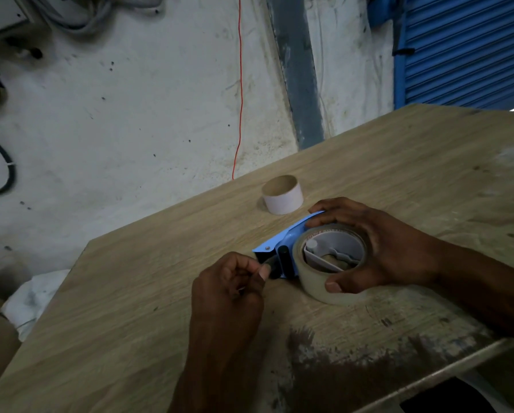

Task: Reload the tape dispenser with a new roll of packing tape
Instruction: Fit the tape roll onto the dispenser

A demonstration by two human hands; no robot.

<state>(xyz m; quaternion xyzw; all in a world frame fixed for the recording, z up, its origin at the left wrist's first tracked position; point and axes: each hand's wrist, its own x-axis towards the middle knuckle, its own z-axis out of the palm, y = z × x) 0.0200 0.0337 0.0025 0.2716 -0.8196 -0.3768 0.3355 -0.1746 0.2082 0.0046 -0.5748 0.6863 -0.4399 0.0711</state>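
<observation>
A blue tape dispenser [282,238] lies on its side on the wooden table [130,308]. A full roll of beige packing tape [312,281] sits on the dispenser's hub. My right hand [377,248] grips the roll, thumb on its near side and fingers over its far side and the blue frame. My left hand [231,287] has its fingers curled and pinches at the black roller [275,268] at the dispenser's front end; a tape end is too small to tell. An empty cardboard core [283,194] stands upright behind the dispenser.
The table's left edge runs diagonally beside a stained white wall with a hanging red wire [240,84] and cables. A blue shutter [464,49] is at the back right. White cloth [32,299] lies on the floor to the left. The tabletop's near right part is scuffed dark.
</observation>
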